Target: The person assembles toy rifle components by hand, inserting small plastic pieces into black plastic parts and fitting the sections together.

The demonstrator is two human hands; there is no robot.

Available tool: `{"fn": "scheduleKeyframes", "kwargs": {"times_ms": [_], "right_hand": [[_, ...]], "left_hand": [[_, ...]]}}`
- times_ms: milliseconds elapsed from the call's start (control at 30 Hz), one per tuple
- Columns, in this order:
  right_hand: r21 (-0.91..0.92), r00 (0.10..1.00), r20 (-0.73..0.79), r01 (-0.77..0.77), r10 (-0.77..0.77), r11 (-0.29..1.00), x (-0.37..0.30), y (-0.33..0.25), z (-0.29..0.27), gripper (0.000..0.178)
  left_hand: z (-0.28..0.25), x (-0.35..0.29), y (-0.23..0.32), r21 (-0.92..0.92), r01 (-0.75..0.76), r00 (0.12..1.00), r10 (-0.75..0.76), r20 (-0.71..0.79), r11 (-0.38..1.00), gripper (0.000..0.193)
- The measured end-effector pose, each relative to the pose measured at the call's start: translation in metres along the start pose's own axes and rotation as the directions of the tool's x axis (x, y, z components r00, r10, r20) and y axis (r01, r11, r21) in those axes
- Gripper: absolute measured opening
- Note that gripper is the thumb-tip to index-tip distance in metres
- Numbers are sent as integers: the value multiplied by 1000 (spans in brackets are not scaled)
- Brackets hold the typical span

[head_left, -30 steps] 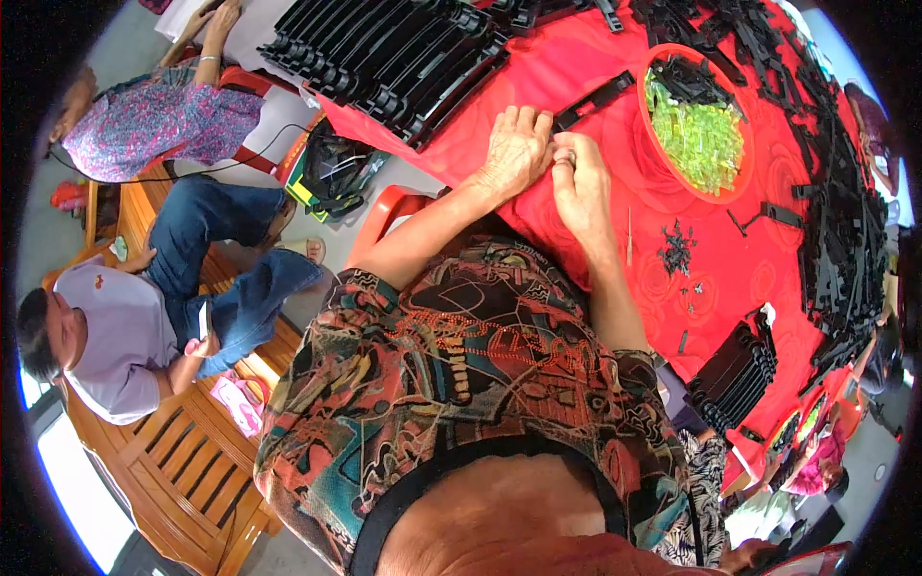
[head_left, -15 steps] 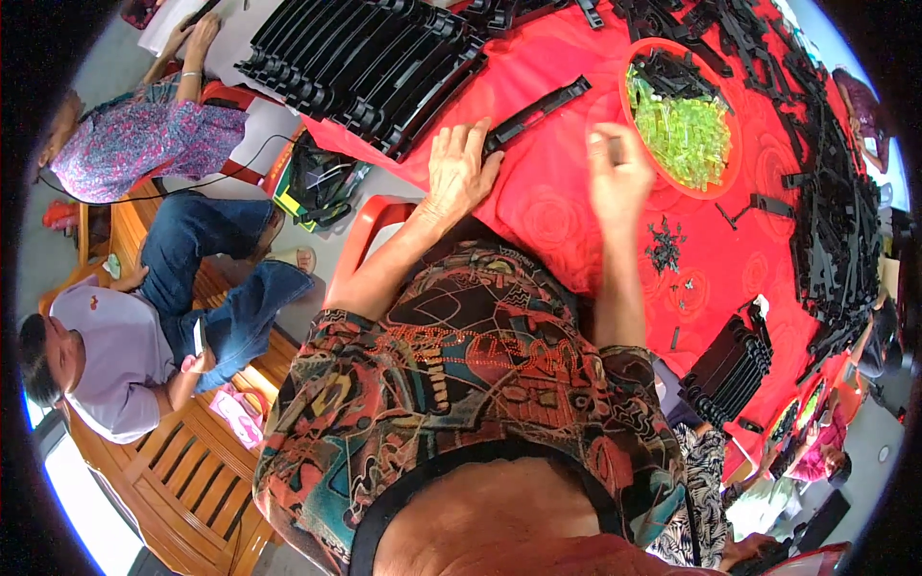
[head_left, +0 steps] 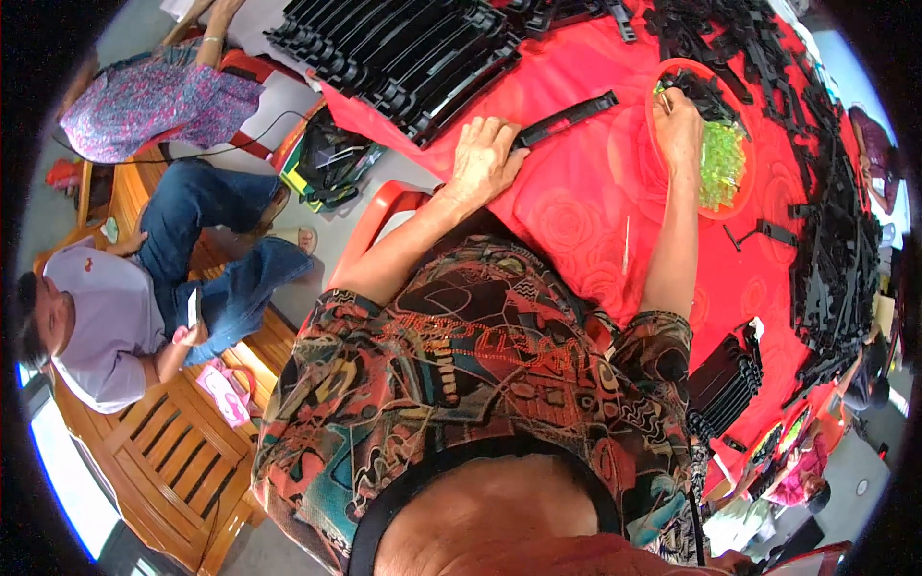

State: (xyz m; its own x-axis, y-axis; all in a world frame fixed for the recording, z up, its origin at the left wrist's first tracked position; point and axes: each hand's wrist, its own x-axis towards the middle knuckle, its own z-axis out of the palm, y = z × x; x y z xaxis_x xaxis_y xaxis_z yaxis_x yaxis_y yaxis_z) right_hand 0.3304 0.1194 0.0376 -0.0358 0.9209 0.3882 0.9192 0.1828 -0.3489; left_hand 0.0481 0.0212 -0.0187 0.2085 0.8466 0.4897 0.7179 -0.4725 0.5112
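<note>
A long black plastic strip point(head_left: 569, 119) lies on the red tablecloth with its near end between the thumb and forefinger of my left hand point(head_left: 485, 161). The other fingers of that hand curve down onto the cloth. My right hand point(head_left: 678, 130) is over the orange-rimmed bowl point(head_left: 738, 209), fingertips pinched together at the small black parts point(head_left: 709, 96) in its far portion. Whatever they grip, if anything, is too small to make out. Beside that hand, translucent yellow-green pieces point(head_left: 720, 165) fill the near portion of the bowl.
Stacked black plastic strips point(head_left: 394, 58) stand at the far left, another stack point(head_left: 727, 384) at the right. Loose black parts point(head_left: 831, 250) heap along the right side. A thin pale stick point(head_left: 627, 245) lies beside my right forearm. A seated person point(head_left: 115, 336) is at the left.
My right hand has moved away from me and to the right, from above the cloth into the bowl. My left hand keeps its place at the strip's end. The whole view has shifted slightly.
</note>
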Motion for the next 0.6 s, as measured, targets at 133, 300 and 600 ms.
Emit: {"fn": "scheduleKeyframes", "kwargs": {"times_ms": [133,300,600], "right_hand": [[-50,1000,-21,-11,10,999,0,-11,-6,15],[518,935,-145,-207,323,830,-24,-64,-35,7],[817,951,105,-248,290,520,-95,-119,46,12]], "left_hand": [[1,-7,-5,-58,-9,999,6,-40,998,31],[-12,-20,0,-78,13,1000,-13,0,997,31],[-34,-35,0,-80,40,998,-37,50,996,33]]}}
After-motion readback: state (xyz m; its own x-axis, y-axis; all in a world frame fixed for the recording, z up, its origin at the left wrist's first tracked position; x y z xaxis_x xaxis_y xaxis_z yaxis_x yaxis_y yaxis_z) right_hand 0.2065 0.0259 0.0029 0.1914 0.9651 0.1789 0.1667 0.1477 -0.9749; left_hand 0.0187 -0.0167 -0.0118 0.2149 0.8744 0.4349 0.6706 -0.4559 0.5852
